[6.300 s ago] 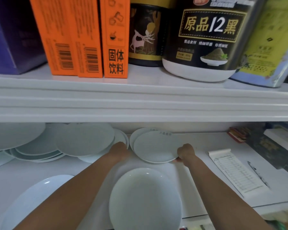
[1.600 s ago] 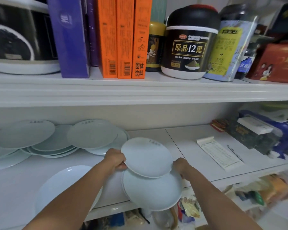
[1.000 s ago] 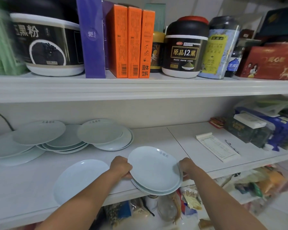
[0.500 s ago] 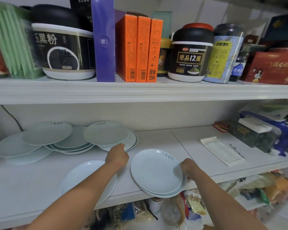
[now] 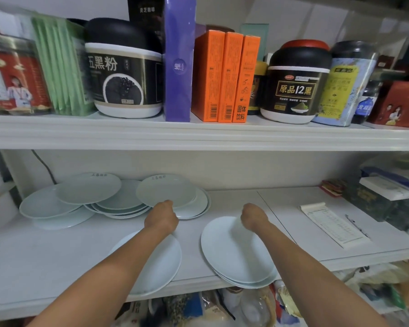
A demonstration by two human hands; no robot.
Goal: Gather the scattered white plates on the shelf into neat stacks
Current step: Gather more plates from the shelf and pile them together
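Note:
Two or three white plates form a small stack (image 5: 236, 253) at the front right of the lower shelf (image 5: 57, 251), overhanging its front edge. My right hand (image 5: 253, 215) hovers over the stack's far rim with fingers curled and nothing in it. A single plate (image 5: 161, 263) lies at the front, partly under my left forearm. My left hand (image 5: 162, 217) is at the front rim of a plate (image 5: 165, 190) topping a low pile at the back; its fingers are hidden. More plates (image 5: 121, 204) overlap loosely to the left, out to a far-left plate (image 5: 45, 205).
The upper shelf (image 5: 198, 135) carries jars, orange boxes (image 5: 224, 76) and tins just above the plates. On the lower shelf, a paper pad (image 5: 331, 225) with a pen lies to the right, and boxes (image 5: 385, 199) stand at the far right. Bags sit below the shelf.
The plates I held have been set down on the front plate as one stack. Both hands let go. My left hand has reached back to the rear pile, and my right hand lifted off.

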